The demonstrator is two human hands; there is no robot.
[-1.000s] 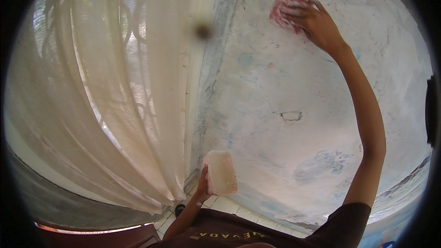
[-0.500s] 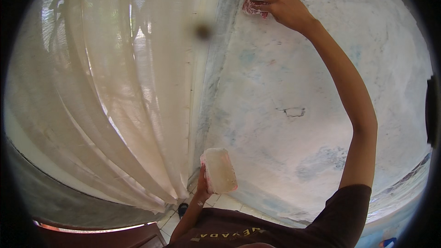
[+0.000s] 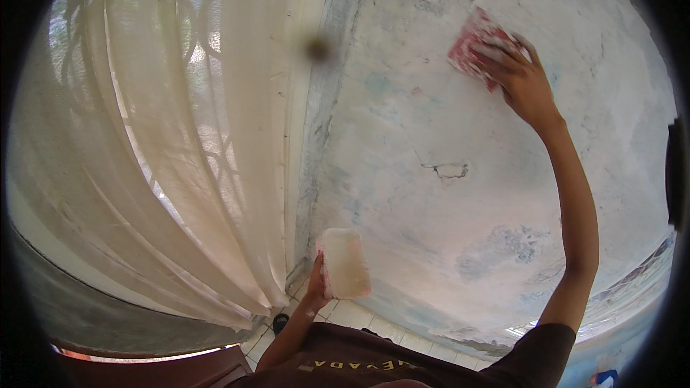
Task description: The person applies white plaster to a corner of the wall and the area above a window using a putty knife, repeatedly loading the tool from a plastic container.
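A flat red pad (image 3: 471, 34), smeared with white paste, lies against the patchy white wall (image 3: 402, 129). My right hand (image 3: 521, 79) presses on it with the fingers spread over its face; whether it is a sponge or a plastic scraper I cannot tell. Low in the middle, my left hand (image 3: 317, 287) grips a whitish rectangular tub (image 3: 346, 262) by its side, close to my chest. Pink smears show at the tub's edges. The pale inside shows, but how much is in it I cannot make out.
Long sheer cream curtains (image 3: 165, 136) hang on the left, beside a pale frame and a grey wall corner strip (image 3: 323, 100). A crack outline (image 3: 449, 170) marks the wall. Below are floor tiles (image 3: 402, 336), a dark shoe (image 3: 281, 322) and a brown wooden piece (image 3: 151, 372).
My right hand has brought the red pad away from the wall's corner, to the right and downward. My left hand and the tub stay nearly where they were.
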